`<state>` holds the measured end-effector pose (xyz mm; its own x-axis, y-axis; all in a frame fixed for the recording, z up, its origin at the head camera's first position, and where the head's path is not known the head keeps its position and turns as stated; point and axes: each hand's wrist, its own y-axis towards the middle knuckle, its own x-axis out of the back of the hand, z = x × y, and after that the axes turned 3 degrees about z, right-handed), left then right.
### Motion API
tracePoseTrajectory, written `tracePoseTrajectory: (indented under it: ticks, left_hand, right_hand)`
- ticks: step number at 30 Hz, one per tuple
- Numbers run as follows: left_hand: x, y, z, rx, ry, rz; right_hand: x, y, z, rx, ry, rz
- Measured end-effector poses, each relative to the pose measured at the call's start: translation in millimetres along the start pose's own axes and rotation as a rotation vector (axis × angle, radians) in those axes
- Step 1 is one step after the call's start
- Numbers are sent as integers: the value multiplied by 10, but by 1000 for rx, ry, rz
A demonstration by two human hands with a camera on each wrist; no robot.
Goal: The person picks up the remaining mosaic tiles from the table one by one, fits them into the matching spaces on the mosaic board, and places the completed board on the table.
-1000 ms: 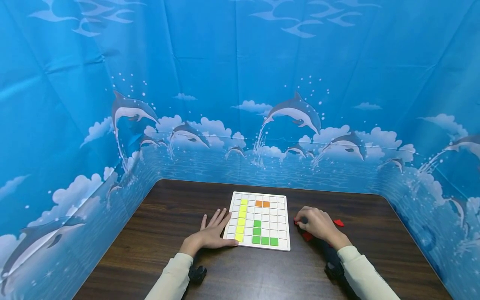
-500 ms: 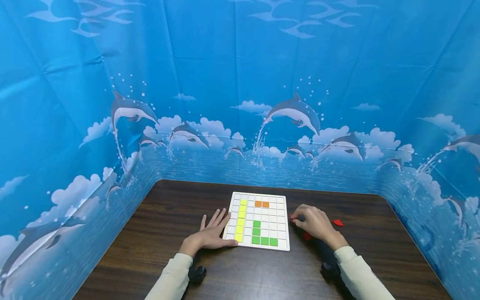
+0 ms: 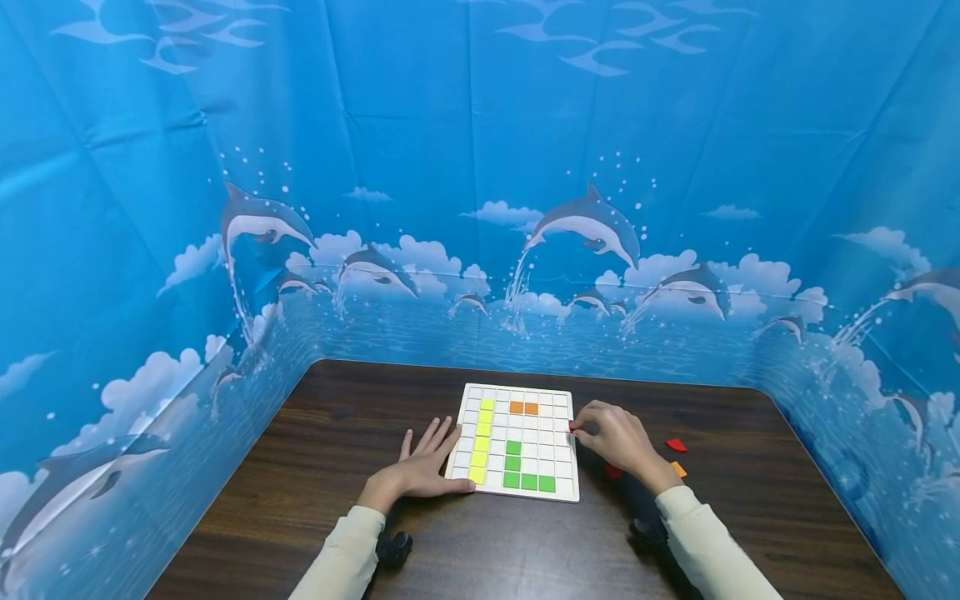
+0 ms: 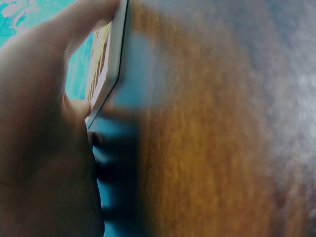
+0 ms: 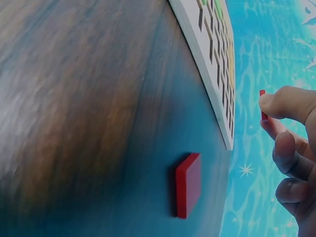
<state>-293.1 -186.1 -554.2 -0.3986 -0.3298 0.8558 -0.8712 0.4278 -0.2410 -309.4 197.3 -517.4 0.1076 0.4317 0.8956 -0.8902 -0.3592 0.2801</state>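
Note:
A white grid board (image 3: 547,440) lies on the table, carrying a column of yellow squares (image 3: 483,431), an L of green squares (image 3: 513,462) and two orange squares (image 3: 524,408). My left hand (image 3: 420,472) rests at the board's left edge with straight, spread fingers, its thumb on the near left corner. In the left wrist view, the thumb touches the board's edge (image 4: 114,54). Beside the board's right edge, my right hand (image 3: 618,435) pinches a small red tile (image 5: 265,118) between thumb and forefinger, held above the table in the right wrist view.
Under the right hand a red tile (image 3: 613,472) lies on the table, plain in the right wrist view. Further right are another red tile (image 3: 676,445) and an orange tile (image 3: 678,469). A blue dolphin-print curtain (image 3: 480,208) surrounds the dark wooden table (image 3: 300,475).
My right hand has moved left to the board's right edge with the red tile. The orange tile near the right wrist has come into view. My left hand stays in place.

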Motion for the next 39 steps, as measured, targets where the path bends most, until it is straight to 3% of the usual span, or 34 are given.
tracePoseTrajectory:
  ticks: [7, 14, 20, 39]
  left_hand:
    - [-99, 109, 121, 40, 69, -5]
    - [31, -31, -79, 45, 34, 18]
    - [-58, 25, 35, 4, 41, -22]
    - [-10, -48, -21, -40, -22, -36]
  right_hand:
    - [-10, 71, 53, 29, 25, -28]
    - [-19, 203, 120, 8, 34, -9]
    - [-36, 307, 132, 21, 38, -9]
    - [-96, 588, 156, -32, 51, 36]
